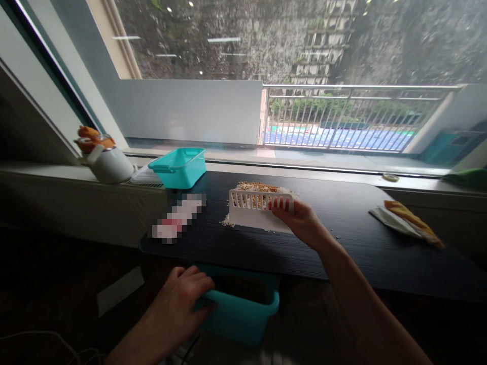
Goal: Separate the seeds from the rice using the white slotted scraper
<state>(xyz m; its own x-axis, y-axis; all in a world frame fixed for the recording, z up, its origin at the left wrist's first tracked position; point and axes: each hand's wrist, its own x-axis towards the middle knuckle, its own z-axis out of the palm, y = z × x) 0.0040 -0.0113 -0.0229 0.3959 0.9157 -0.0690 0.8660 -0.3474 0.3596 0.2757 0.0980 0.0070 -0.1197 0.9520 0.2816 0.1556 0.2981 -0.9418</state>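
My right hand (302,223) grips a white slotted plastic panel (253,213), standing on its edge on the black table (342,238). Behind the panel lies a heap of mixed grains (256,187), brown on white, with loose grains scattered around it. My left hand (182,301) holds the left side of a teal plastic bin (243,312), kept below the table's near edge; its fingers are wrapped on the rim. The bin's inside looks dark and what it contains is unclear.
A second teal bin (178,166) stands at the table's far left. A white pot with an orange toy (104,157) sits on the sill. A snack wrapper (409,220) lies at the right. A blurred white packet (178,218) lies left of the panel.
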